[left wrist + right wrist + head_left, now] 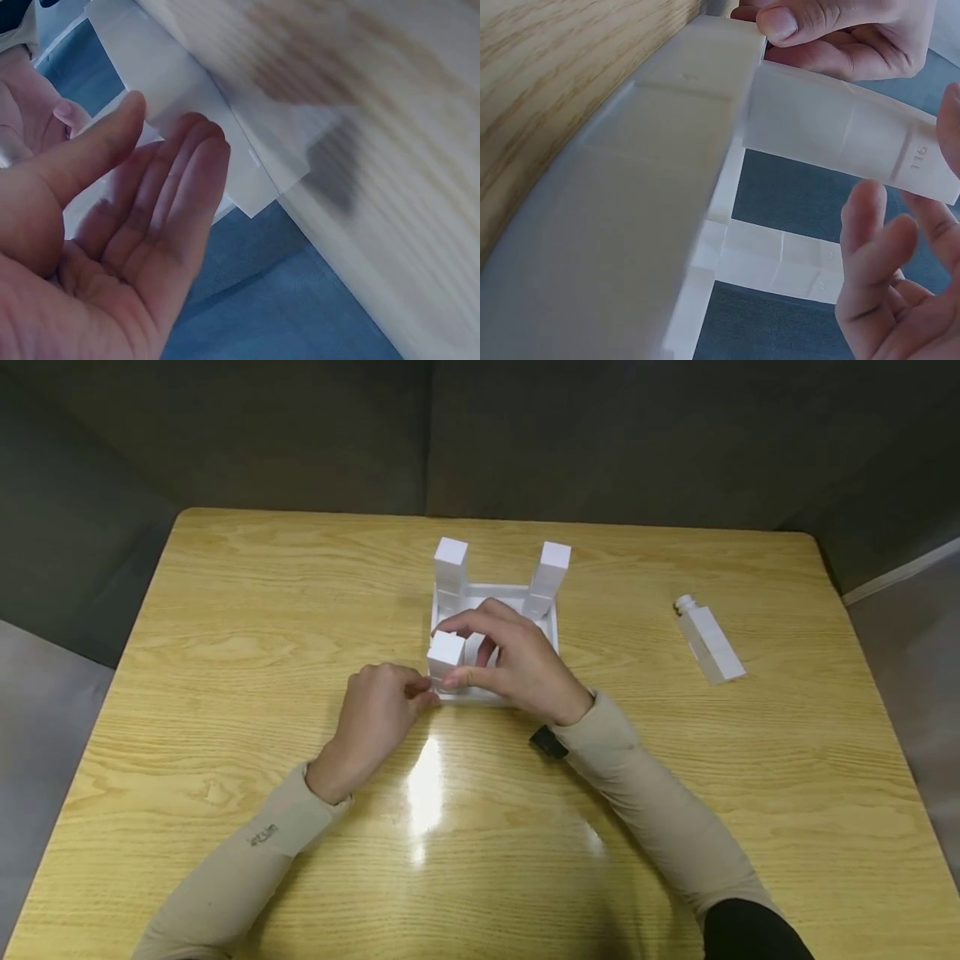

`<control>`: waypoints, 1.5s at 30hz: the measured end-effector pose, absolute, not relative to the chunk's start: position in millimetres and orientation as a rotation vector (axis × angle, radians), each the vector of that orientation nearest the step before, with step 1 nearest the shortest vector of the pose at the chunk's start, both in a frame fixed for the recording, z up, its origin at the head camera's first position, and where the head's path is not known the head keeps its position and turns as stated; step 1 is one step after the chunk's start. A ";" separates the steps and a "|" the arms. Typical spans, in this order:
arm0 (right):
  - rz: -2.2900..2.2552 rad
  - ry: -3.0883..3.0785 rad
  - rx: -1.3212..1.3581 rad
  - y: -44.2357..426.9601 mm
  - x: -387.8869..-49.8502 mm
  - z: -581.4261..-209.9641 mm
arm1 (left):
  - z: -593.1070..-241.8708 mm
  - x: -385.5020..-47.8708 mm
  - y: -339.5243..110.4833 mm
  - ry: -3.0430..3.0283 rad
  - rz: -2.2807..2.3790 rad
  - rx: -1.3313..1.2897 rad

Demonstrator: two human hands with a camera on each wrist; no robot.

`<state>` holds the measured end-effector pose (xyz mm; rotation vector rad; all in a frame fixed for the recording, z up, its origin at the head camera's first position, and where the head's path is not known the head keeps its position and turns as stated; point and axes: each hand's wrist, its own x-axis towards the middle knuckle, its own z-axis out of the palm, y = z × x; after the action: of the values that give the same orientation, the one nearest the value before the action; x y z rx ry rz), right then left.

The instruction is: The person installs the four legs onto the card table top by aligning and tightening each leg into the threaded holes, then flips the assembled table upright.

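Left hand (375,714): left of centre, at the lower left corner of the tray (495,589). Its fingers are curled, thumb and forefinger pinching the corner; judged to be steadying it.

Tray: centre of frame, on the surface (262,610). Held leg (447,652) stands upright at that lower left corner. Cannot tell whether it is fully seated; the joint is partly hidden by fingers.

Upper left leg (451,564): stands at its corner, no hand on it. Reads as done.

Right hand (517,660): reaches over the tray, thumb and fingers closed round the held leg. Fitting or tightening appears to be under way.

Upper right leg (552,567): stands at its corner, untouched. Also reads as done.

Loose leg (711,643): lies right of centre, well apart from the tray, threaded end toward the upper left. Unfitted.

Tally, as judged: two legs in place, one in hand, one left.
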<state>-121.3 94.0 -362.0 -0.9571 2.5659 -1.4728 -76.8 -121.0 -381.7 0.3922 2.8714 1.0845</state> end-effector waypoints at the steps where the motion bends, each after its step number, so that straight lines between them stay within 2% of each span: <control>1: -1.469 2.572 -0.960 94.0 -121.0 -362.1 | -382.2 -77.1 -121.3 2.868 1.089 0.387; 10: -1.501 2.579 -0.900 105.5 -118.9 -361.0 | -380.4 -77.2 -120.9 2.857 1.093 0.355; 45: -1.414 2.866 -0.531 213.0 -116.4 -346.4 | -379.7 -74.6 -117.3 2.869 1.086 0.345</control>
<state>-116.4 213.0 -346.4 -0.5313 2.8662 -1.4139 -74.6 -117.3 -379.7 0.3446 2.8687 1.0863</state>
